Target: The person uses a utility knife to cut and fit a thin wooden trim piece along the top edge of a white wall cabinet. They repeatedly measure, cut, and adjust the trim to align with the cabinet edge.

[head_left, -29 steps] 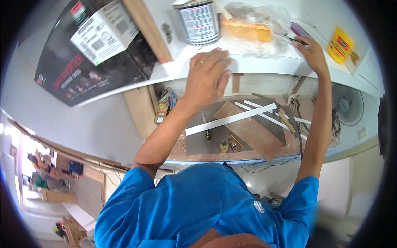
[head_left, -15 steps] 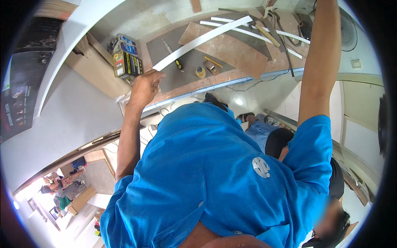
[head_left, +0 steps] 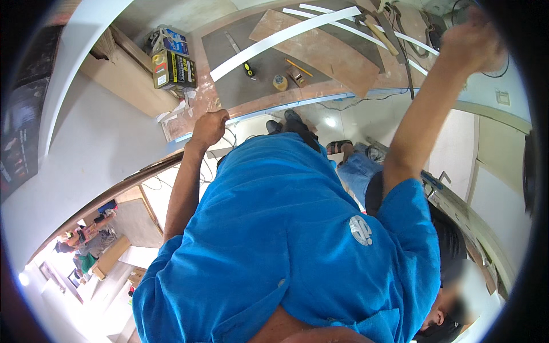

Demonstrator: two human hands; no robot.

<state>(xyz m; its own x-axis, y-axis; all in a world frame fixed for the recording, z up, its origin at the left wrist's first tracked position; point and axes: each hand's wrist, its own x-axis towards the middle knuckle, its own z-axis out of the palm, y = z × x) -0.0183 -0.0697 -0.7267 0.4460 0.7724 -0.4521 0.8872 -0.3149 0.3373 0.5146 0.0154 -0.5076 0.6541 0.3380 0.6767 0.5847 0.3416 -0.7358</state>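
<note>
My left hand (head_left: 209,127) is lowered beside the workbench's front edge (head_left: 183,137), fingers curled; I cannot make out anything in it. My right hand (head_left: 472,46) is raised at the upper right, blurred, fingers curled, its contents hidden. On the bench lie a long white strip (head_left: 286,43), a reddish-brown board (head_left: 314,54), a grey sheet (head_left: 234,100), a yellow-handled tool (head_left: 248,69), a small bottle (head_left: 280,83), a pencil (head_left: 298,67), a small metal tool (head_left: 296,76) and a pale wooden-handled tool (head_left: 382,37).
A packed box (head_left: 174,68) sits at the bench's left. A dark carton (head_left: 23,137) is on the white shelf (head_left: 57,91). Another person (head_left: 363,177) is close at my right, near the floor. Other people (head_left: 86,240) are far left. Cables (head_left: 366,103) hang along the bench.
My view has swung down from the upper shelf to the bench and floor. My left hand has dropped to the bench's front edge. My right hand has come into view at the upper right.
</note>
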